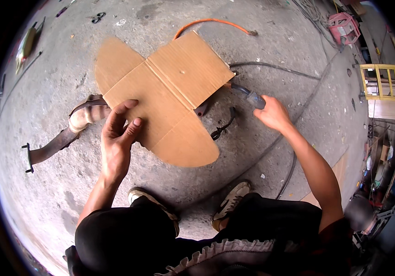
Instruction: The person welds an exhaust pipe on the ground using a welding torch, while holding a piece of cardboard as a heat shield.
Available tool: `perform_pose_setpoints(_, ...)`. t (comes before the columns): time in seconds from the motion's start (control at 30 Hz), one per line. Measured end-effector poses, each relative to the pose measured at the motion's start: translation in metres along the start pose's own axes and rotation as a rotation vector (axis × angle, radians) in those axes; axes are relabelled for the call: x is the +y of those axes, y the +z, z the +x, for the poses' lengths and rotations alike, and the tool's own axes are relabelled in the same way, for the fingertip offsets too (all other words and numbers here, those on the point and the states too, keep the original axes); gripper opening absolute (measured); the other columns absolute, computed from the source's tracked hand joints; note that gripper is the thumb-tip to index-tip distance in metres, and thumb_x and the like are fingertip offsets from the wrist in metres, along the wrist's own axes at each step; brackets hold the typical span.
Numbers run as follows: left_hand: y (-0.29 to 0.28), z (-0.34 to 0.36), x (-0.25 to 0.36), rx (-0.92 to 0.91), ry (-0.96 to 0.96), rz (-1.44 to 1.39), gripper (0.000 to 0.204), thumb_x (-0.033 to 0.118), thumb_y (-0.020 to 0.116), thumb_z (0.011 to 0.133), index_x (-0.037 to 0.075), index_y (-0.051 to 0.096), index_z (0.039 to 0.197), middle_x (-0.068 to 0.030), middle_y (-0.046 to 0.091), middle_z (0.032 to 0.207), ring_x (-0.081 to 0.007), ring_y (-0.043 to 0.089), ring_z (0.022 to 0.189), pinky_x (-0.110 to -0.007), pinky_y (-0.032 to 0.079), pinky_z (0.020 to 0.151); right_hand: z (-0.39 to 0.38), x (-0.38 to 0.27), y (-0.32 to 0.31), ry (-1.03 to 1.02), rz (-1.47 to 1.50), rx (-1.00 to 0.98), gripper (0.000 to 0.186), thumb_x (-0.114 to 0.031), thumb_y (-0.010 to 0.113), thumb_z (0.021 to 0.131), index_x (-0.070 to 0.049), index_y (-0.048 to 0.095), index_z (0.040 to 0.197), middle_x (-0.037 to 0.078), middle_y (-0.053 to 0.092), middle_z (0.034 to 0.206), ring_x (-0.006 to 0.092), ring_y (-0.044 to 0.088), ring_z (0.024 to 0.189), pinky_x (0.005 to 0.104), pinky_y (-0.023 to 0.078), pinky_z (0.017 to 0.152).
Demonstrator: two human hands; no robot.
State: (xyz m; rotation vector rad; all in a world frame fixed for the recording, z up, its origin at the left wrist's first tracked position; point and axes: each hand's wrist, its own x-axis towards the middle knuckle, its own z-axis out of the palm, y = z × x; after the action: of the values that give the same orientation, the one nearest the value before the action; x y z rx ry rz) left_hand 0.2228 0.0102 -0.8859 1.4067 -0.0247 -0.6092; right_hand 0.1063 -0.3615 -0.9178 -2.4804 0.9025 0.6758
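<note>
Fingers (260,113) of the right hand (275,116) close on a grey handle (255,100)

The right hand is curled firmly around the handle at three o'clock from a folded sheet of brown cardboard (149,99). A bent dark neck (239,88) runs from the handle toward ten o'clock, reaching the cardboard's edge.

The cardboard sits in the upper middle of the view, with a squarish flap at one o'clock and rounded lobes at ten and four. At its eight o'clock edge, the left hand (118,135) has thumb and index finger parted over the near face; the other fingers are largely hidden, so whether they grip the sheet cannot be told.

Between eight and nine o'clock, a rusty pipe (59,141) with a pale curved section emerges from behind the cardboard and ends in a flange (28,158). A short black cord (225,125) lies on the concrete floor (193,184) at four. An orange hose (211,20) arcs at one o'clock, black-handled scissors (97,18) lie at eleven, and the person's shoes (232,202) stand at five and six.
</note>
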Motion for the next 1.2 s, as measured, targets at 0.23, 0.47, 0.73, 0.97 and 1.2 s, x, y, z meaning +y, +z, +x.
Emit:
perform_pose_setpoints(0.23,0.007,-0.004,-0.009,-0.127,-0.068,0.033,0.038,0.004,0.061,0.095,0.003,0.051,0.131,-0.0073,0.056,0.124,-0.0147,0.058,0.101,-0.028,0.051,0.083,0.007,-0.003,-0.001,0.003,-0.026,-0.036,0.035,-0.025,0.063,0.075,-0.005,0.065,0.104,0.019,0.07,0.096,0.0362,0.067,0.093,0.044,0.051,0.082)
perform_pose_setpoints(0.47,0.016,-0.008,-0.018,-0.215,-0.139,0.031,0.043,0.005,0.061,0.095,0.002,0.047,0.135,-0.0093,0.057,0.122,-0.0161,0.061,0.092,-0.03,0.056,0.07,0.013,0.007,0.002,-0.045,-0.031,-0.029,0.035,-0.025,0.063,0.075,-0.004,0.065,0.103,0.02,0.069,0.097,0.0378,0.066,0.093,0.0449,0.051,0.083)
perform_pose_setpoints(0.73,0.017,-0.008,-0.025,-0.246,-0.154,0.051,0.043,0.003,0.061,0.094,0.001,0.047,0.135,-0.0097,0.059,0.115,-0.0146,0.062,0.087,-0.028,0.056,0.069,0.009,0.007,0.003,-0.06,-0.051,-0.017,0.034,-0.026,0.062,0.075,-0.005,0.065,0.102,0.02,0.069,0.096,0.0388,0.066,0.094,0.0458,0.051,0.083)
perform_pose_setpoints(0.97,0.018,-0.011,-0.024,-0.209,-0.143,0.078,0.041,0.003,0.062,0.093,0.002,0.05,0.133,-0.0106,0.058,0.119,-0.0154,0.061,0.089,-0.028,0.056,0.068,0.006,0.001,0.0,-0.045,-0.046,-0.013,0.034,-0.026,0.061,0.075,-0.005,0.066,0.102,0.021,0.069,0.097,0.0399,0.066,0.094,0.0466,0.051,0.082)
perform_pose_setpoints(1.2,0.014,-0.01,-0.03,-0.23,-0.166,0.031,0.043,0.003,0.063,0.093,0.002,0.05,0.133,-0.0103,0.058,0.121,-0.0161,0.062,0.091,-0.029,0.056,0.068,0.006,0.002,0.0,-0.04,-0.021,-0.026,0.031,-0.026,0.062,0.075,-0.006,0.065,0.099,0.019,0.07,0.091,0.0373,0.067,0.089,0.0451,0.052,0.08)
